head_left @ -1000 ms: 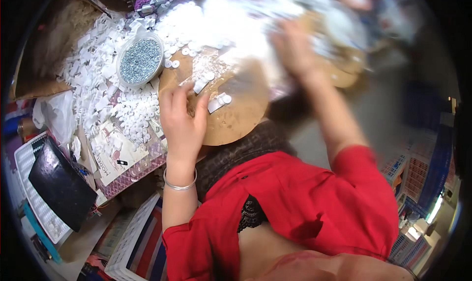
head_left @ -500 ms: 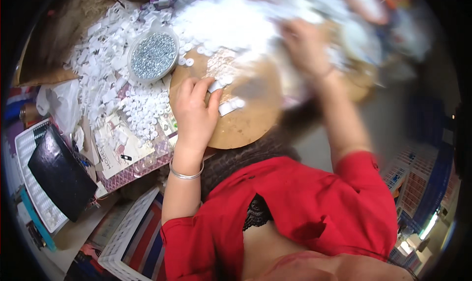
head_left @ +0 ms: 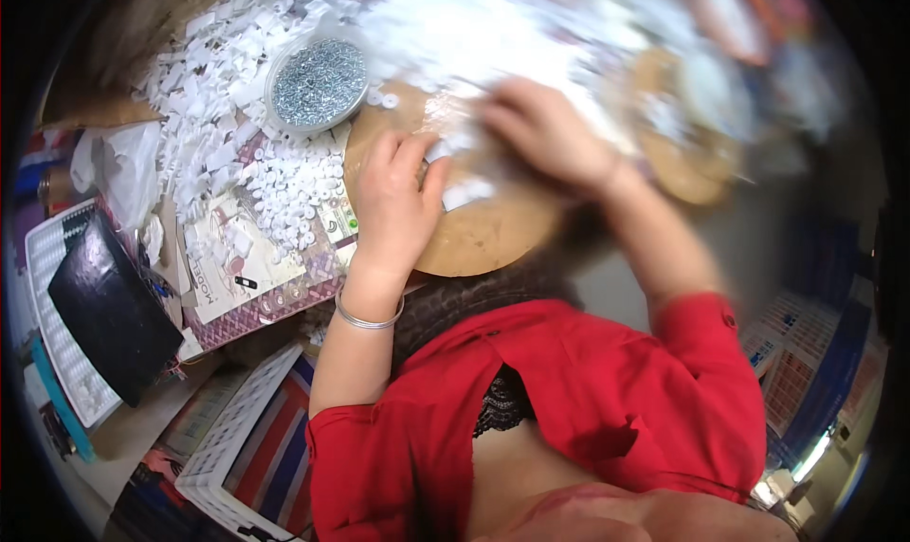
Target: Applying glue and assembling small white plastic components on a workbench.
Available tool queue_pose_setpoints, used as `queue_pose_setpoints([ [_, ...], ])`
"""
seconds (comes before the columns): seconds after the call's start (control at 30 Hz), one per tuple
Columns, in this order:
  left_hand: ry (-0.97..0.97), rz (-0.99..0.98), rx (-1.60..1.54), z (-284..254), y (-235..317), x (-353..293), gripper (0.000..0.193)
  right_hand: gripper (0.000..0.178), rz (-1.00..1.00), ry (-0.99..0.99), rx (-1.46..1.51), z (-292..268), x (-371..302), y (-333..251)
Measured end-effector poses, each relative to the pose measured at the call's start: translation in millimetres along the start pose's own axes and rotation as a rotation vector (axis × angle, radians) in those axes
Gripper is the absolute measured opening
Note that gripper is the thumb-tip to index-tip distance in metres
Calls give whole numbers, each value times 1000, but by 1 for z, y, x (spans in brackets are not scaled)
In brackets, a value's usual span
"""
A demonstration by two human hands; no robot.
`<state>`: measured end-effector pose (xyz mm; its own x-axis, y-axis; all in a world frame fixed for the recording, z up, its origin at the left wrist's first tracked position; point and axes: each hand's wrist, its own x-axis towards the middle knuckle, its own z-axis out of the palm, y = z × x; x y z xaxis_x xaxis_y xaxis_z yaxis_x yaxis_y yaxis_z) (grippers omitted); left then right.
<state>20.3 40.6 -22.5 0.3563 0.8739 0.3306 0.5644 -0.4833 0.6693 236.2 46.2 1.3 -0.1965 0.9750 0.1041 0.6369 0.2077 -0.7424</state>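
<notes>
My left hand (head_left: 398,196) rests at the left of a round brown board (head_left: 488,243). Its thumb and fingers close on a small white plastic piece (head_left: 439,150), partly covered by them. Just right of the thumb, a short row of white plastic pieces (head_left: 467,194) lies on the board. My right hand (head_left: 545,129) is over the board's far right part with fingers bent; motion smears the fingertips, so what they hold cannot be made out. Small pale bits (head_left: 444,113) are heaped between the hands, near the board's far edge.
A clear tub (head_left: 318,131) of small silvery metal parts (head_left: 319,82) stands left of the board. Loose white plastic pieces (head_left: 213,58) and small white rings (head_left: 289,196) spread around it. Beyond is a bright white heap (head_left: 455,35). A white basket (head_left: 213,447) stands low left.
My right hand has come left and nearer, from the white heap to over the board. The left hand keeps its hold by the row; the whole view has shifted slightly.
</notes>
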Motion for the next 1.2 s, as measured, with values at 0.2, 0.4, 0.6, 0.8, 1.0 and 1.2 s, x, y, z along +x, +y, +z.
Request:
queue_pose_setpoints([
  [0.2, 21, -10, -18, 5, 2, -1, 21, 19, -13, -15, -132, 30, 12, 0],
  [0.4, 26, -8, 22, 1, -1, 1, 24, 19, 198, 184, -279, -11, 28, 17],
  [0.6, -8, -134, -60, -11, 10, 1, 37, 16, 208, 347, -663, -74, 34, 78],
  [0.8, -90, 29, -53, -8, 9, -28, 27, 15, -89, -55, 9, -1, -20, -7],
  [1.0, -48, 4, -62, -4, 11, -30, 24, 14, -168, -4, -171, 31, -35, -11],
  [1.2, -18, 16, -45, -1, 10, -31, 25, 19, -143, 125, -370, 49, -28, -6],
])
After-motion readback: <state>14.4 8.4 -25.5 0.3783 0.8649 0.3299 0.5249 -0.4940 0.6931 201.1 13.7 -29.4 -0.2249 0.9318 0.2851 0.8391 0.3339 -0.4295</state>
